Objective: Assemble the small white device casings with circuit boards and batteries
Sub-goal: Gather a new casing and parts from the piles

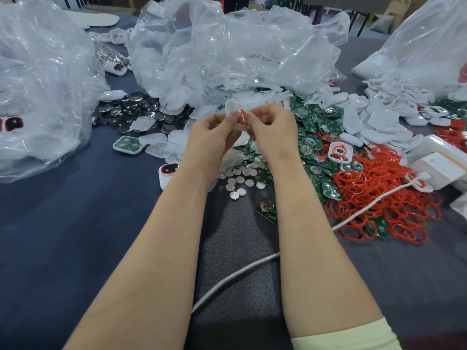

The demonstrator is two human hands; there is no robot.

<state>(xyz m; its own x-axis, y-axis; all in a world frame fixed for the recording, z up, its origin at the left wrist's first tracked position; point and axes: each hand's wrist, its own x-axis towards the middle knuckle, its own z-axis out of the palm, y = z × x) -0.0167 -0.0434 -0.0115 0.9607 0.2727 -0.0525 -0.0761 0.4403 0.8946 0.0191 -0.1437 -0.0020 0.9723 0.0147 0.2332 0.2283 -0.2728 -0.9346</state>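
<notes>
Nearest us, a white cable (235,274) crosses a dark textured mat (240,248) between two bare forearms, its ends running out of sight behind the arms. Just beyond, loose coin batteries (242,178) and green circuit boards (316,132) spill across the blue table (63,236), with a tangle of red rings (374,195) to the right. Above that clutter we see the left hand (209,137) and right hand (270,132) drawn close together, both pinching one small white casing (236,117) with a red ring showing at its face. Fingers cover most of the casing, so we cannot make out its long axis; its red-ringed face appears turned toward the camera. Farther back, crumpled clear plastic bags (227,54) veil the white parts beneath, and more white casings (379,117) lie heaped at right.
</notes>
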